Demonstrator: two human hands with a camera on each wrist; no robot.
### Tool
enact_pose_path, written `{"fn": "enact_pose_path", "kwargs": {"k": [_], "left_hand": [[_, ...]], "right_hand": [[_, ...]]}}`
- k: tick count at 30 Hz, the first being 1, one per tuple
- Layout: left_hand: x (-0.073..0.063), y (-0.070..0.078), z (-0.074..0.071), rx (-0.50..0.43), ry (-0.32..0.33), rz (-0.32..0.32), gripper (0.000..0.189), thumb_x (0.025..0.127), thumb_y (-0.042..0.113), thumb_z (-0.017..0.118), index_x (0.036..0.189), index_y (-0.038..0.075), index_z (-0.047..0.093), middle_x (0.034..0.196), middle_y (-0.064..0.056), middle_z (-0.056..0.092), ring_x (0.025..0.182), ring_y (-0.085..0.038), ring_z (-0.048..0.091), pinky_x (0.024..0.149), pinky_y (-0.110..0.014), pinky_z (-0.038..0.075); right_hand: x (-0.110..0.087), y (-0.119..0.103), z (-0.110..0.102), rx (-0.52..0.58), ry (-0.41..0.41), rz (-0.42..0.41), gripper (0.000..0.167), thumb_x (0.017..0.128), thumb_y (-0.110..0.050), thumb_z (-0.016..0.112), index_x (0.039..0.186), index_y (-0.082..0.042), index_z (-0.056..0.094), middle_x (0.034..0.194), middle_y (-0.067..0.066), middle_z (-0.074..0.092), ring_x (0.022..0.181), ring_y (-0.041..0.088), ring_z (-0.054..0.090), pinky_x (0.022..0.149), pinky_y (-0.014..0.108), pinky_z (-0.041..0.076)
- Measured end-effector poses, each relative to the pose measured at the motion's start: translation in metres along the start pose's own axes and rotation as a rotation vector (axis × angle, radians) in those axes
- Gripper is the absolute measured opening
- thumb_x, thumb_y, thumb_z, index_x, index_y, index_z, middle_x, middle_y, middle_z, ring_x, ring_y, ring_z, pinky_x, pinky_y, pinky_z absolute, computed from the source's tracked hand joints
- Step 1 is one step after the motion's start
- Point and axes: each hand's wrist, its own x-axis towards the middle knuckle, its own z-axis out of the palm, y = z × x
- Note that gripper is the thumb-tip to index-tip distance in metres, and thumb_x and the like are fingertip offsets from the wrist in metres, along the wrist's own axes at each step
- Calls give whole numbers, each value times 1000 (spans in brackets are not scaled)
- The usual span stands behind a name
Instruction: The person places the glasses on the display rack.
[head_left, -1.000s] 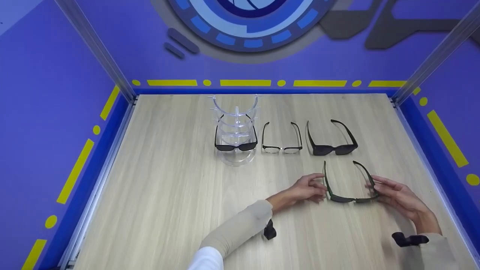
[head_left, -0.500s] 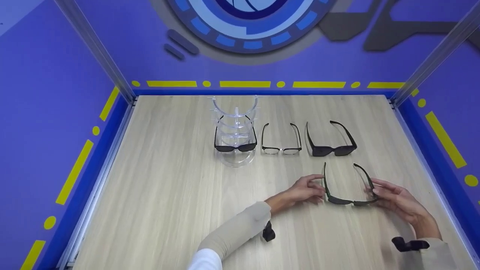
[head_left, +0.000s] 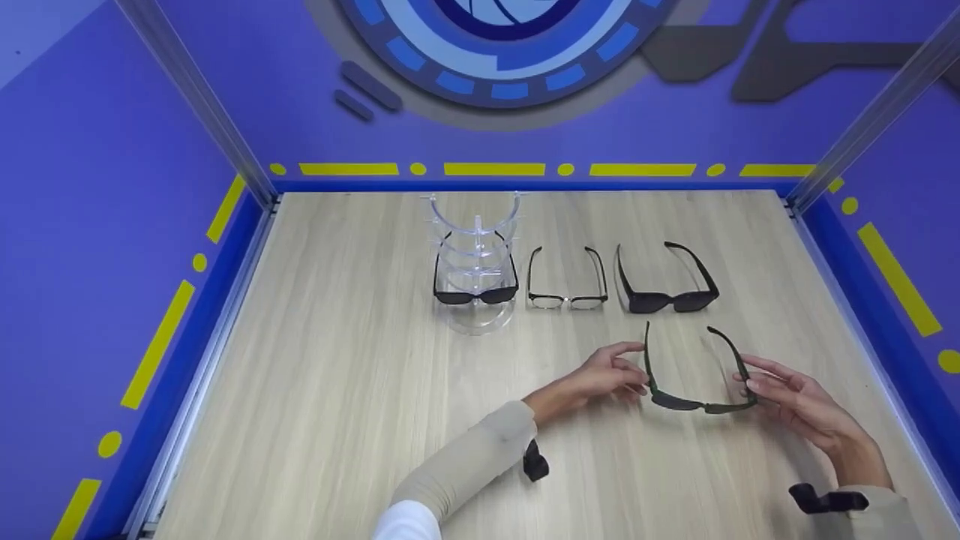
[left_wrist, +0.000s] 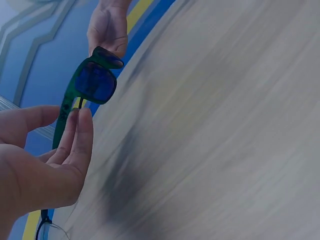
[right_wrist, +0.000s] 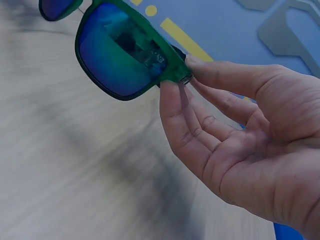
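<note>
Both hands hold one pair of sunglasses (head_left: 677,402) with a green frame and blue-green mirrored lenses, its temples unfolded and pointing toward the back wall. My left hand (head_left: 606,373) pinches the left temple between thumb and fingers. On the other side my right hand (head_left: 806,401) pinches the frame near the right hinge. The right wrist view shows a mirrored lens (right_wrist: 120,55) close up, with thumb and fingertips at the frame's corner. In the left wrist view the green temple (left_wrist: 64,115) passes between the thumb and fingers, and a shadow lies on the tabletop below.
A clear acrylic eyewear stand (head_left: 478,319) carries black sunglasses (head_left: 475,297) on a low tier. To its right lie clear-lensed glasses (head_left: 568,302) and large black sunglasses (head_left: 673,302), both unfolded. Purple walls (head_left: 525,142) enclose the wooden table (head_left: 337,360).
The hands keep their grip on the green sunglasses, which have shifted very slightly and tilted a little. The other eyewear and the stand stay in place.
</note>
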Motion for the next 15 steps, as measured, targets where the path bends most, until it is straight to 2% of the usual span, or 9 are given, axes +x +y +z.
{"fn": "enact_pose_path", "kwargs": {"k": [4,9,15], "left_hand": [[-4,5,0,-24,18,0,60,92,-4,66,148,7,49,109,-23,75,79,-17,74,88,-42,63],[-9,7,-1,-47,22,13,60,91,-8,65,147,4,49,109,-22,75,75,-11,69,95,-46,61],[-18,8,-4,-88,38,20,61,91,-10,64,148,2,48,113,-24,74,75,-9,69,95,-44,61]], "right_hand": [[0,-3,7,-3,-16,3,48,106,4,44,137,-27,62,124,-1,73,117,9,69,91,23,59],[-2,-3,12,1,-46,-14,49,106,5,42,138,-27,61,124,0,73,115,10,70,91,25,60],[0,-2,22,-25,8,31,47,105,3,47,136,-30,63,121,-3,74,106,7,71,83,23,60]]}}
